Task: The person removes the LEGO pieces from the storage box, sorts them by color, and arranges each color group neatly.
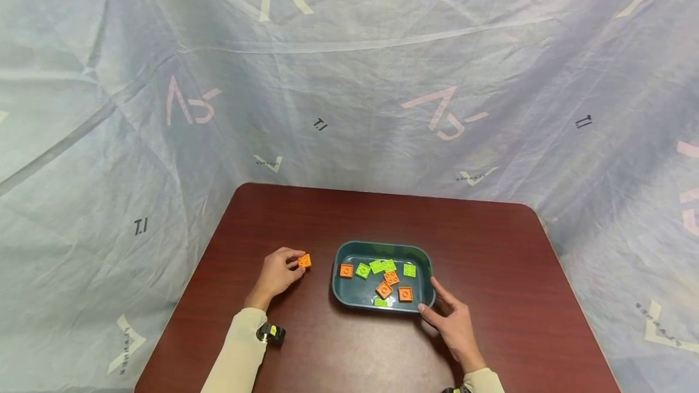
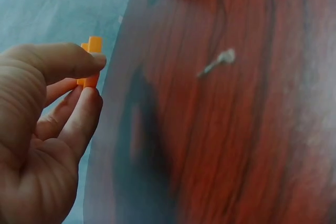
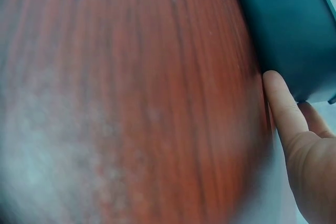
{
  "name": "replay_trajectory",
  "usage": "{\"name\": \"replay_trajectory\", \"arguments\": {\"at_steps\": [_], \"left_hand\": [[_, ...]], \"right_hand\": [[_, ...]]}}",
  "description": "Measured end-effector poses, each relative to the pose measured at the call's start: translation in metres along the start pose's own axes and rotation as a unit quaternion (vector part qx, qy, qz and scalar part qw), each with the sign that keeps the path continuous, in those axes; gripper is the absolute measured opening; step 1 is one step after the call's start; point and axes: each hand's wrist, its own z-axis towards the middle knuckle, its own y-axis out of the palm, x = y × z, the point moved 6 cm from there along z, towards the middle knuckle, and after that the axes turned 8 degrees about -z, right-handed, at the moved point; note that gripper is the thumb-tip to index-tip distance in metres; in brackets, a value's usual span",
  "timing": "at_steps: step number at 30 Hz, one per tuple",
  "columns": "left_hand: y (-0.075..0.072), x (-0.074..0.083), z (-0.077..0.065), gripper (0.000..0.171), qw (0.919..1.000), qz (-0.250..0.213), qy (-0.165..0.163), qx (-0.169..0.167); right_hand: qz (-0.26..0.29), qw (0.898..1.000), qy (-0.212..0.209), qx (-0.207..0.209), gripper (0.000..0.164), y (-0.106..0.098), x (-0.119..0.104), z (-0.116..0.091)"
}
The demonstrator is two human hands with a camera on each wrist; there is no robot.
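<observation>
Left hand (image 1: pixel 275 275) pinching orange block (image 1: pixel 304 261) beside teal tray (image 1: pixel 352 292); right hand (image 1: pixel 454 323) spread, touching tray's near right corner.

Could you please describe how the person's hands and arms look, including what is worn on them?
The left hand and right hand wear no gloves. The sleeves are cream and long. A black device with a yellow mark sits on the left one; another black device shows partly on the right.
</observation>
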Motion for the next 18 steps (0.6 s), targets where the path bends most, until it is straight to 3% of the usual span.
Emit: {"name": "replay_trajectory", "arguments": {"at_steps": [12,18], "left_hand": [[0.003,-0.009,0.013,0.037,0.9984,0.023,-0.022,-0.047],[0.003,-0.012,0.014,0.038,0.9983,0.018,-0.023,-0.050]], "right_hand": [[-0.011,1.000,-0.002,0.000,0.077,-0.001,-0.001,0.000],[-0.018,1.000,0.000,-0.007,0.078,0.001,-0.003,0.001]]}}
